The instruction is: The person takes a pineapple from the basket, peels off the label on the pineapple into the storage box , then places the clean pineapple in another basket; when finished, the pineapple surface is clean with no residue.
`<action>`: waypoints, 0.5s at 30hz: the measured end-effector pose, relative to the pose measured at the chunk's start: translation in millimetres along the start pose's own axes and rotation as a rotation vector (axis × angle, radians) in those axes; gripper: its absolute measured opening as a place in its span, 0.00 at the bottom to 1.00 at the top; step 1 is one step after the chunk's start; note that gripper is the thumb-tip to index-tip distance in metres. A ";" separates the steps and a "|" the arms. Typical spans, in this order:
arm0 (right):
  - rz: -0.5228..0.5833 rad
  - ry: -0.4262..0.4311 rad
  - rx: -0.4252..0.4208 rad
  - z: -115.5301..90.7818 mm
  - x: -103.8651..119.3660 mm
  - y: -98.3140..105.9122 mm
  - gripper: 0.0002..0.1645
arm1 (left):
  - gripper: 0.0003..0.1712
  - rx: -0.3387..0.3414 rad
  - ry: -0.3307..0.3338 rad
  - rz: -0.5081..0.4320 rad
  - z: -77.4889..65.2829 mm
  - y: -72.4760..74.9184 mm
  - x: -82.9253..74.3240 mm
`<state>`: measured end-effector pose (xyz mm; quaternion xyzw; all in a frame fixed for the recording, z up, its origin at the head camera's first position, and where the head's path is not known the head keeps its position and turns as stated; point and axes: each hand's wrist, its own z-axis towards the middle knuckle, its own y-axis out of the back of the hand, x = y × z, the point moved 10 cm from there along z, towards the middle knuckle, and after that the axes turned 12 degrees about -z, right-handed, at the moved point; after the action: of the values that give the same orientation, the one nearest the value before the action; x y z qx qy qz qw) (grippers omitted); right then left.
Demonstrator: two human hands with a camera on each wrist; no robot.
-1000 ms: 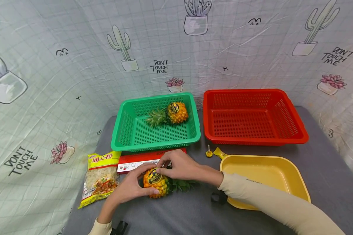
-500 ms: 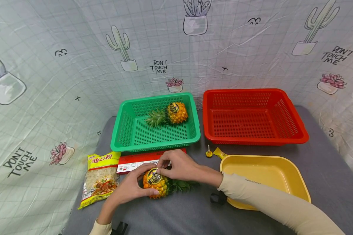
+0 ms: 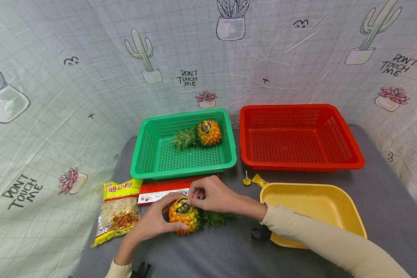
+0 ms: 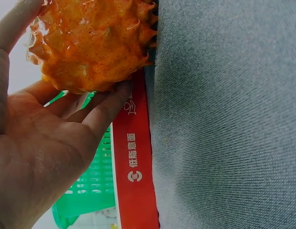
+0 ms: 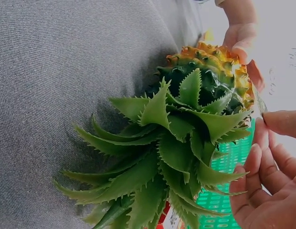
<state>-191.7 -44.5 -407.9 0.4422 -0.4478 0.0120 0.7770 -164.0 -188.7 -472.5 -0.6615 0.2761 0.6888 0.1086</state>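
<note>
A small orange pineapple with a green leafy crown lies on its side on the grey cloth. My left hand grips its body from the left, thumb on the near side and fingers over the far side. On top of the fruit is a round black-and-yellow sticker. The thumb and index finger of my right hand pinch that sticker's right edge; in the right wrist view the edge stands away from the skin. Whether the rest of it still sticks to the fruit cannot be told.
Behind stand a green basket, holding another stickered pineapple, and a red basket. A yellow bin lies under my right sleeve. A pasta bag, a red-and-white box and small yellow items lie around.
The sticker's face has shifted and turned slightly, catching light half a second ago. My right hand has moved a little to the right with its edge. My left hand has stayed in place.
</note>
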 end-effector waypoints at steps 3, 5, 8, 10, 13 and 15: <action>0.018 0.005 0.004 -1.2 0.7 0.8 0.03 | 0.40 0.006 -0.006 -0.008 0.6 -0.3 -1.2; 0.021 0.003 0.007 -2.2 1.4 1.4 0.03 | 0.39 0.009 -0.009 -0.014 0.9 -0.6 -1.8; 0.023 0.000 0.010 -3.7 1.9 2.0 0.03 | 0.38 0.014 -0.012 -0.021 0.9 -1.3 -2.3; 0.024 0.000 0.007 -4.7 2.9 3.6 0.03 | 0.38 0.014 -0.013 -0.021 0.7 -1.7 -2.3; 0.025 0.002 -0.002 -6.1 4.4 7.2 0.03 | 0.38 0.012 -0.017 -0.019 0.4 -2.0 -2.7; 0.026 -0.003 -0.008 -7.4 4.9 10.2 0.03 | 0.38 0.008 -0.017 -0.014 0.3 -1.9 -2.8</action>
<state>-188.0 -35.0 -399.1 0.4332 -0.4547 0.0195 0.7780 -163.0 -186.4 -470.3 -0.6571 0.2731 0.6926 0.1185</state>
